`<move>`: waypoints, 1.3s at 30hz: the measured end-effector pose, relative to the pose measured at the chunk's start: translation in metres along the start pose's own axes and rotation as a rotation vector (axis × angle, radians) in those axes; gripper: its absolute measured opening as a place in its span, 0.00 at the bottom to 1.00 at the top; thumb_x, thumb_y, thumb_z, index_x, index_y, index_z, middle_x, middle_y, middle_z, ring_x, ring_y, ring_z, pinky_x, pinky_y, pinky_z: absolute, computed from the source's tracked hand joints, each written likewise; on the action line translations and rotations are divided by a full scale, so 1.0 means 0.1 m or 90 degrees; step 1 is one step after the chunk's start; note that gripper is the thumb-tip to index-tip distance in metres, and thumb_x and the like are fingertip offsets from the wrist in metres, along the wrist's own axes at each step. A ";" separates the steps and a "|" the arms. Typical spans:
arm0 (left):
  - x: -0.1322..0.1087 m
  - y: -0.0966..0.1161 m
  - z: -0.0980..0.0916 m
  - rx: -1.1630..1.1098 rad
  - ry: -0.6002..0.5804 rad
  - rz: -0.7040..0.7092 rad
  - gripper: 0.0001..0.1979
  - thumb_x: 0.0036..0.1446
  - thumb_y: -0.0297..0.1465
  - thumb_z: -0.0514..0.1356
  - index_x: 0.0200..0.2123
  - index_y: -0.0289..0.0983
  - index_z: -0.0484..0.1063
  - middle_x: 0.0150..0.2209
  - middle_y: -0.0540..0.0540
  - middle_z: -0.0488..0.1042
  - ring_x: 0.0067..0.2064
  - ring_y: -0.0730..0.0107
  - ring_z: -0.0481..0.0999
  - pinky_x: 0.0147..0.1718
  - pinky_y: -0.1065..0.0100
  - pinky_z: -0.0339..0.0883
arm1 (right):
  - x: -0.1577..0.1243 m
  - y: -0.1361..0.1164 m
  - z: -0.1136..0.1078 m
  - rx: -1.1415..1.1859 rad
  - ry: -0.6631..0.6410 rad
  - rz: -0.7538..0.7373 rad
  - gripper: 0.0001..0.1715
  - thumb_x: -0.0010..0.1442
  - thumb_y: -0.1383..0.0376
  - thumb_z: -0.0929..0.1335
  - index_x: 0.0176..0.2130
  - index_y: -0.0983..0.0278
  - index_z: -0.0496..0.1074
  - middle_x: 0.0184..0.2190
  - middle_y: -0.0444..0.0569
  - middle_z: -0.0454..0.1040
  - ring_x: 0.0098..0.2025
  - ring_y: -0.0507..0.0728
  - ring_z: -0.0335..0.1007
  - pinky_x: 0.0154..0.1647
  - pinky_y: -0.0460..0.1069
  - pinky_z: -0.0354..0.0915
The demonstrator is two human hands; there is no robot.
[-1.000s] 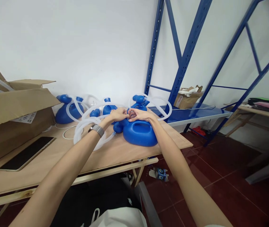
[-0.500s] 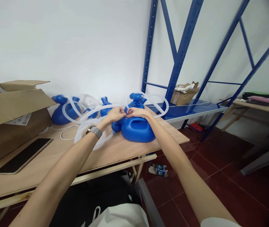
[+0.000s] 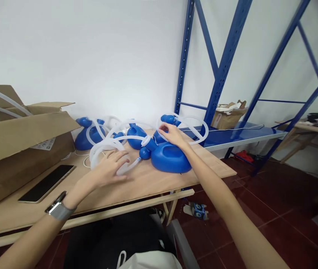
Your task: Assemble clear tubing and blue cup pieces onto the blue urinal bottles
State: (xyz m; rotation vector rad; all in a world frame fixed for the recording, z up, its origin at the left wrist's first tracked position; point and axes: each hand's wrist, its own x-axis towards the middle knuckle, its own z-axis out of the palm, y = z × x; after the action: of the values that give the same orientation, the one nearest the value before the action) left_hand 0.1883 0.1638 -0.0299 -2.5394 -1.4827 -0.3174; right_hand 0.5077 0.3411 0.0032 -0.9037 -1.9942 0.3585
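A blue plastic jug (image 3: 171, 158) lies on the wooden table (image 3: 145, 181), its neck pointing left with a white ring (image 3: 146, 141) round its mouth. From there a clear hose (image 3: 96, 151) loops to the left, and its end meets a blue cap (image 3: 145, 153) beside the neck. My left hand (image 3: 109, 168) is spread over the table in front of the hose coils, empty. Above the jug's upper edge is my right hand (image 3: 171, 133), fingers curled with thumb near the fingertips; what they may hold is too small to make out.
More blue jugs with hoses (image 3: 86, 138) stand along the wall. An open cardboard box (image 3: 27, 149) and a black-screened phone (image 3: 48, 183) are at the left. On the right are a blue metal shelf (image 3: 231, 137) and a small carton (image 3: 227, 117).
My left hand has left the jug's neck, moved down and left, and opened. My right hand has lifted off the neck and shifted right. The camera view has turned slightly left.
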 end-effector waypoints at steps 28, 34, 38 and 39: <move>-0.96 -0.58 -0.17 -0.309 0.181 -0.162 0.21 0.66 0.48 0.57 0.46 0.43 0.84 0.48 0.44 0.85 0.54 0.51 0.81 0.70 0.48 0.56 | -0.02 -0.21 -0.01 -0.376 -0.268 -0.148 0.23 0.68 0.47 0.71 0.53 0.60 0.71 0.43 0.51 0.83 0.42 0.62 0.79 0.33 0.49 0.57; -0.84 -0.78 0.00 -0.588 0.338 -0.374 0.28 0.53 0.56 0.67 0.44 0.39 0.82 0.37 0.44 0.81 0.41 0.58 0.77 0.49 0.59 0.75 | 0.03 -0.16 0.06 -0.375 -0.263 -0.170 0.25 0.68 0.47 0.71 0.54 0.60 0.71 0.43 0.51 0.83 0.42 0.62 0.80 0.35 0.49 0.58; -0.64 -0.84 -0.02 -0.853 0.385 -0.392 0.33 0.45 0.58 0.72 0.45 0.37 0.79 0.28 0.52 0.69 0.33 0.68 0.70 0.44 0.59 0.79 | 0.04 -0.13 0.08 -0.378 -0.256 -0.179 0.26 0.68 0.46 0.71 0.55 0.60 0.71 0.44 0.51 0.83 0.42 0.62 0.80 0.35 0.49 0.58; -0.60 -0.85 -0.07 -0.895 0.375 -0.381 0.35 0.46 0.57 0.73 0.47 0.38 0.78 0.28 0.54 0.67 0.31 0.70 0.69 0.42 0.59 0.80 | 0.04 -0.13 0.08 -0.378 -0.255 -0.179 0.26 0.68 0.46 0.71 0.55 0.60 0.71 0.44 0.51 0.84 0.42 0.62 0.80 0.35 0.49 0.58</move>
State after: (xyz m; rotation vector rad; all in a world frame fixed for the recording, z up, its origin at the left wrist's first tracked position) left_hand 0.0845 0.1526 -0.0352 -2.0171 -2.0075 -2.6689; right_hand 0.4935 0.3353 0.0083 -0.9323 -2.6288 -0.2520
